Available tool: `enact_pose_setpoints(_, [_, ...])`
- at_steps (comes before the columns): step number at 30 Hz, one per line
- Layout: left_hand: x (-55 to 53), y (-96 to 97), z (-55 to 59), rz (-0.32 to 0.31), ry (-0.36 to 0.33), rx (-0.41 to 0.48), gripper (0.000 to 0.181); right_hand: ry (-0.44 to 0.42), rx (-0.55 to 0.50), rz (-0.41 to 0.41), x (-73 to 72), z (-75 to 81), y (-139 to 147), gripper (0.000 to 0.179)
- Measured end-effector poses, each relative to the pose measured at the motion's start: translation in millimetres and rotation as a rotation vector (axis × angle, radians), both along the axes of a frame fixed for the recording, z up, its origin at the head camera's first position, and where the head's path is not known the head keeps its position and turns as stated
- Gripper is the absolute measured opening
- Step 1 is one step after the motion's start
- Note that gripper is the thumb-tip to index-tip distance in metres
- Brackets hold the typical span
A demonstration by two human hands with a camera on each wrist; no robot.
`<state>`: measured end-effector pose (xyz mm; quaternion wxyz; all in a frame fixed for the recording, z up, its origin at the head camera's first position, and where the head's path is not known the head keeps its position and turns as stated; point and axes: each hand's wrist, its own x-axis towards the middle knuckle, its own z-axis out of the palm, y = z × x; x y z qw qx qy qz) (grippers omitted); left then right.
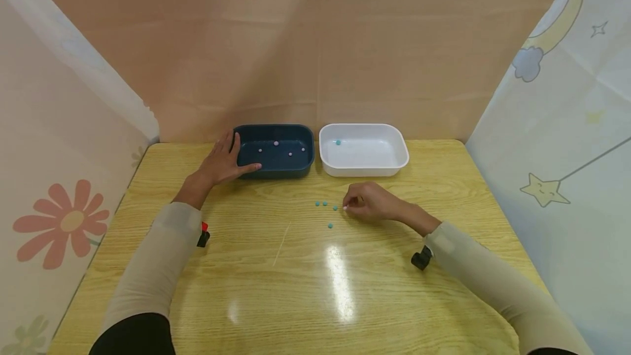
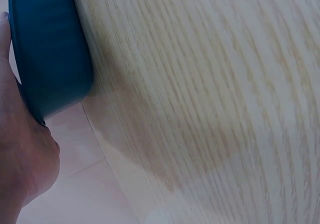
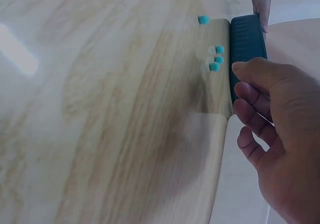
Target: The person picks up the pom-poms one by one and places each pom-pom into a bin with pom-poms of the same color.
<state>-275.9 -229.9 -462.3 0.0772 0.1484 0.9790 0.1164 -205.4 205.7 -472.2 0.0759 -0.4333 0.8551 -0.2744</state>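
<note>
My left hand (image 1: pixel 220 162) rests on the left end of a dark blue tray (image 1: pixel 308 164), fingers along its rim and thumb over the near edge. Several small pale pink beads (image 1: pixel 276 143) lie inside that tray. In the head view my right hand (image 1: pixel 372 201), low over the table, pinches a pale pink bead (image 1: pixel 345 208) between thumb and forefinger; the right wrist view hides the bead behind the fingers. Just left of this hand, several teal beads (image 1: pixel 330 225) lie loose on the wood.
A white tray (image 1: pixel 365 172) stands right of the blue one, a single teal bead (image 1: pixel 338 142) inside it. Both trays sit at the back edge of the wooden table (image 1: pixel 276 289). A brown backdrop (image 1: pixel 394 70) rises behind, with patterned white panels on both sides.
</note>
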Motion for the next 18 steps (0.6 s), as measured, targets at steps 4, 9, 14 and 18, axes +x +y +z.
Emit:
enact_pose_setpoints(4, [-0.2,-0.6,-0.2,0.002,0.002,-0.004,0.117,0.006,0.001,-0.001,-5.3,7.4,-4.4,0.008])
enact_pose_setpoints(9, [-0.5,-0.9,1.8,0.002,0.01,-0.004,0.117,0.031,-0.021,0.012,-14.4,16.1,-10.3,0.009])
enact_pose_setpoints(14, [-0.2,-0.2,2.3,-0.001,0.011,-0.011,0.117,0.054,-0.023,0.019,-20.7,20.7,-13.7,0.01])
enact_pose_setpoints(18, [-0.1,0.4,1.2,-0.004,0.011,-0.014,0.117,0.075,-0.027,0.023,-24.4,22.5,-16.4,0.009])
